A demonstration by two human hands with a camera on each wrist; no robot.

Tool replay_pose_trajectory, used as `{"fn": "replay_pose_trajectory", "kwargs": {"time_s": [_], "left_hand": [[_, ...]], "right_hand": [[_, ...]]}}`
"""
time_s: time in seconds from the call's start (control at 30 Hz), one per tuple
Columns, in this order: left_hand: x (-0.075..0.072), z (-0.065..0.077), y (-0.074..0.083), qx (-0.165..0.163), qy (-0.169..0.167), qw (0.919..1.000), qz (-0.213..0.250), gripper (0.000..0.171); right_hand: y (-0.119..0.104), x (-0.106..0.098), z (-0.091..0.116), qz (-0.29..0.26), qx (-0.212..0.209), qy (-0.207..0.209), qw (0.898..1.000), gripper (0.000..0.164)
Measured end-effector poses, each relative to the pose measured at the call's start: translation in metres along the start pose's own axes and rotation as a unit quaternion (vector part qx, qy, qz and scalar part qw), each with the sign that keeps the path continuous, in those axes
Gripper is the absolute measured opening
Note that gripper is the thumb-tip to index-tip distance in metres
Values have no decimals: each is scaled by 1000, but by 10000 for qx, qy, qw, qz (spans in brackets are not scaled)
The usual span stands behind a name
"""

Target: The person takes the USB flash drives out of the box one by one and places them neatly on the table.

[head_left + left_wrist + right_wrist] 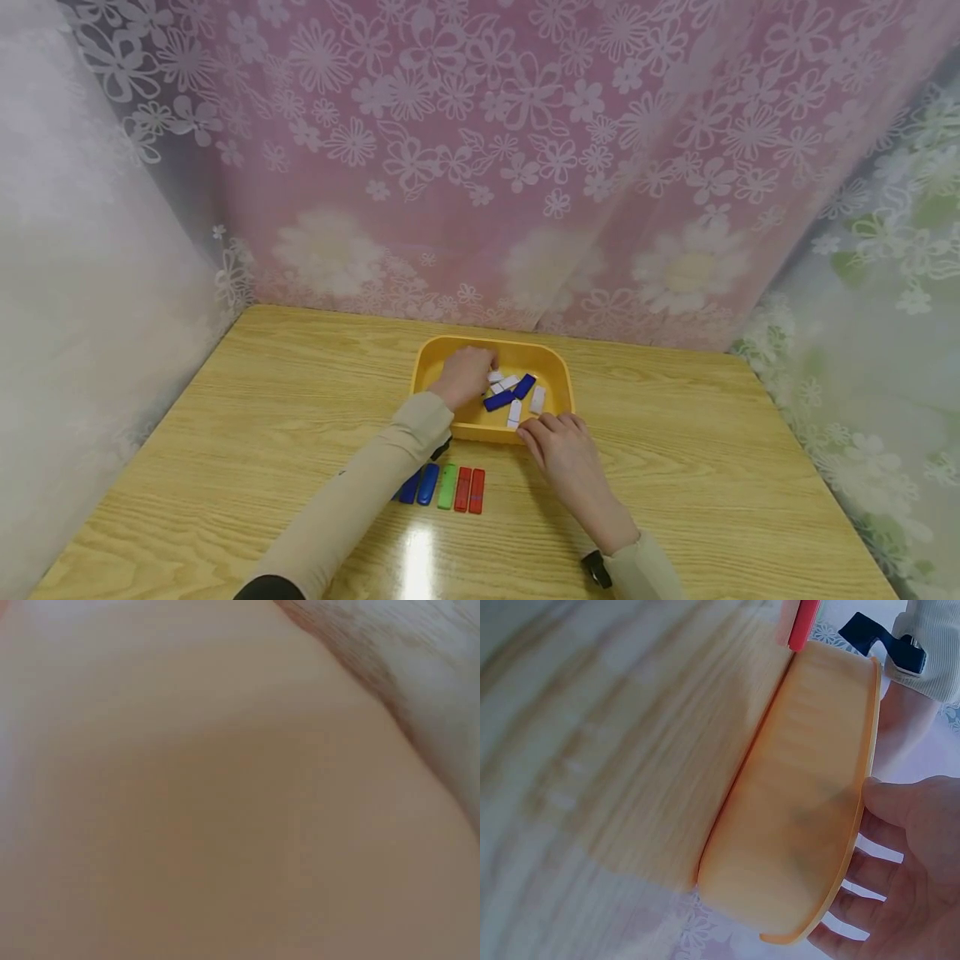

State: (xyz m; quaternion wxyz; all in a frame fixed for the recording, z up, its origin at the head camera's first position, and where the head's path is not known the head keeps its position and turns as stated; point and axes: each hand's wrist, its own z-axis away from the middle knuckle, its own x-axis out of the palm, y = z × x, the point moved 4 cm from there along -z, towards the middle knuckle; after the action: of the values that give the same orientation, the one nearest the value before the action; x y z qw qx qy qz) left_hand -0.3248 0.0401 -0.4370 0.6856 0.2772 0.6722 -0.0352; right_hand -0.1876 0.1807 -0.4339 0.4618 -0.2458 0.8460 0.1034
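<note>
A yellow plastic bin [558, 372] holds several small oblong pieces shaped like USB flash drives, some white [537, 400], some dark blue [524, 386]. Inside its left part is my left hand [465, 375], fingers pointing down and bent; they are hidden, so I cannot tell what they hold. My right hand [566, 454] grips the bin's near right rim. The right wrist view has the right thumb [889, 799] on the outer edge and the fingers beyond the rim. A blurred, skin-toned surface [225, 825] fills most of the left wrist view.
In front of the bin, a row of similar pieces lies side by side on the wooden table [675, 467]: two red [477, 491], one green [447, 487] and several blue [428, 484]. My left forearm covers the row's left end. A pink flowered curtain [450, 208] hangs behind the table.
</note>
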Motion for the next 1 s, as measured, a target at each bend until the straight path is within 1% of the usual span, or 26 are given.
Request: {"fn": "replay_pose_trajectory", "kwargs": {"time_s": [0.1, 0.23, 0.33, 0.47, 0.53, 0.63, 0.77, 0.93, 1.0], "left_hand": [[-3, 2, 0, -7, 19, 10000, -31, 26], [-10, 7, 2, 105, 68, 9998, 155, 28], [-17, 12, 4, 123, 124, 9991, 398, 25], [-29, 22, 4, 65, 236, 9959, 873, 23], [-34, 29, 4, 66, 327, 9933, 1105, 23], [-42, 39, 4, 191, 566, 9893, 1328, 24], [-52, 54, 8, 415, 859, 9847, 1460, 25], [-63, 83, 22, 885, 1133, 9759, 1643, 26], [-64, 96, 29, 1007, 1114, 9718, 1820, 25]], "right_hand": [[-1, -1, -1, -3, -3, 3, 10000, 8], [-2, -3, -1, -7, 27, -11, 10000, 9], [-2, -3, -1, -2, 43, -33, 10000, 9], [-2, -3, 0, -9, 40, -44, 10000, 8], [-2, -2, 0, -12, 47, -56, 10000, 8], [-2, -2, 0, -39, 65, -79, 9999, 9], [-2, -2, 0, -48, 45, -60, 10000, 8], [-1, -1, 0, -21, -2, 5, 10000, 8], [-1, 0, -1, -26, -5, 12, 10000, 8]]}}
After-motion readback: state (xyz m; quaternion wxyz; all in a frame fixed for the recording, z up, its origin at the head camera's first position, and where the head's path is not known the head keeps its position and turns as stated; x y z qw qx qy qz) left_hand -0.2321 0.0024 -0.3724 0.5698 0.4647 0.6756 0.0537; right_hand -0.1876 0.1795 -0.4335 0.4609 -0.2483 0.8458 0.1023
